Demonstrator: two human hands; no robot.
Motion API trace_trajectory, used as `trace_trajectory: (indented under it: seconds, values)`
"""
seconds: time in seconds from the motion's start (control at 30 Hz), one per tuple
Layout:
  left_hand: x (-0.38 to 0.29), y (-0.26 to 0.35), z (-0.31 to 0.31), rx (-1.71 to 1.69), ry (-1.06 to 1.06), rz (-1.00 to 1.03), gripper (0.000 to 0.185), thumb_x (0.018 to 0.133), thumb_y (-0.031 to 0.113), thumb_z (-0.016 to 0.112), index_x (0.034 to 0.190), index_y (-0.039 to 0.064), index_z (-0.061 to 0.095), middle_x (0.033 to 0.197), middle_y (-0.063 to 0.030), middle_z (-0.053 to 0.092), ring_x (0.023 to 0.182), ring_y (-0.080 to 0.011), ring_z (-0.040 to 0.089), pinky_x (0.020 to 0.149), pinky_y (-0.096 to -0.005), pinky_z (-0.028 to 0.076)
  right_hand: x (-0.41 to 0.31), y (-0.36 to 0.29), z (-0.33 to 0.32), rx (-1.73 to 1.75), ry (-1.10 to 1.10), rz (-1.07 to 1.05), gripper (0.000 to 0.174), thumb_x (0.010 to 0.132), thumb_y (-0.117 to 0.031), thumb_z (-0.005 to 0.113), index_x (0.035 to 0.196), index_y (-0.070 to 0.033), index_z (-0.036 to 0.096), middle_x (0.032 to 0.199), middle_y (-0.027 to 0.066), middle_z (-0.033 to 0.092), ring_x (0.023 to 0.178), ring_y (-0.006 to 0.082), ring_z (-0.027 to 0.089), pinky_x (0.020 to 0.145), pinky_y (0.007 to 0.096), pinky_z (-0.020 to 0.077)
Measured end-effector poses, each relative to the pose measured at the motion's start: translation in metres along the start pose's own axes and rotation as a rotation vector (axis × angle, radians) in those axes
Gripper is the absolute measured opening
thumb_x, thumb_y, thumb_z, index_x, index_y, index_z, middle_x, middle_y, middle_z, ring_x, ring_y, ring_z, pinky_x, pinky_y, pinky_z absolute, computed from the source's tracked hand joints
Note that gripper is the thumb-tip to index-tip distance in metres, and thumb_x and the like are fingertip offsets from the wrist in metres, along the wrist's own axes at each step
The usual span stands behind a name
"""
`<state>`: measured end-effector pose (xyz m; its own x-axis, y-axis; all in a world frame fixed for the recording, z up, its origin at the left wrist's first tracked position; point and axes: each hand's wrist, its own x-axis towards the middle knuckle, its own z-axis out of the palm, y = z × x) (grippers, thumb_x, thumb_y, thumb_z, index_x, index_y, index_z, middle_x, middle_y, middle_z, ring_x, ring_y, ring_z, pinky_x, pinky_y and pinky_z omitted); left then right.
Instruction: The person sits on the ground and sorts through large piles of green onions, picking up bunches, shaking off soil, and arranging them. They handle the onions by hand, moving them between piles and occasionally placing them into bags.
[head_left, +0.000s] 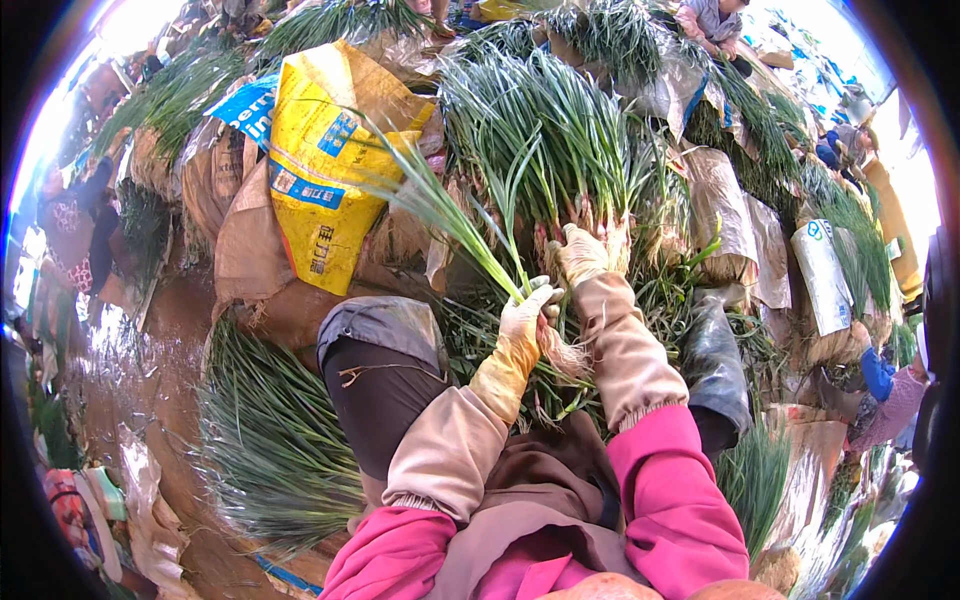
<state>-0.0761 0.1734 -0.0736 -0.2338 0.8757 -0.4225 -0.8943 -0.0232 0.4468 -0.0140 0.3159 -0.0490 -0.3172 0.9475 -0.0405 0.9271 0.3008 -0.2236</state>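
Observation:
My left hand, in a yellowed glove, is closed around a few scallions. Their green leaves slant up to the left, and their pale roots hang out below the fist. Just to the right, my right hand, also gloved, reaches into the base of a large upright pile of scallions. Its fingers touch the reddish-white stems there; whether they grip any is hidden. Loose leaves and trimmings lie between my knees under both hands.
A yellow printed sack lies at the upper left. More scallions lie beside my left leg, on brown wet ground. Wrapped bundles stand to the right. Other people work nearby, one at the right edge, another at the top.

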Motion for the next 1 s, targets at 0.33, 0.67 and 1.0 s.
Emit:
trace_trajectory:
  seconds: [0.33, 0.67, 1.0]
  values:
    - [-0.001, -0.009, 0.003, 0.194, 0.072, -0.044, 0.030, 0.085, 0.026, 0.055, 0.062, 0.009, 0.046, 0.048, -0.0025, 0.042, 0.031, -0.0128, 0.037, 0.030, -0.0310, 0.040, -0.052, 0.029, -0.005, 1.234, -0.559, 0.095, 0.032, 0.080, -0.036, 0.067, 0.086, -0.006, 0.057, 0.066, 0.0021, 0.058, 0.053, 0.0117, 0.049, 0.049, 0.0278, 0.0406]
    - [-0.029, -0.009, 0.009, 0.080, -0.139, -0.122, 0.012, 0.092, 0.014, 0.046, 0.086, 0.004, 0.051, 0.068, -0.0028, 0.051, 0.051, -0.0087, 0.046, 0.047, -0.0224, 0.041, -0.041, 0.036, 0.070, 2.011, -0.211, 0.462, 0.009, 0.085, -0.011, 0.059, 0.092, -0.004, 0.059, 0.066, 0.0051, 0.059, 0.047, 0.0128, 0.052, 0.041, 0.0245, 0.0424]
    - [-0.032, -0.005, -0.009, -0.282, -0.401, -0.428, 0.017, 0.092, 0.021, 0.049, 0.095, 0.005, 0.052, 0.064, 0.0039, 0.041, 0.051, -0.0054, 0.035, 0.049, -0.0218, 0.031, -0.068, 0.009, 0.044, 2.346, -0.633, 0.079, 0.028, 0.087, -0.019, 0.055, 0.107, 0.000, 0.051, 0.071, 0.0003, 0.051, 0.046, 0.0055, 0.040, 0.043, 0.0192, 0.0366]
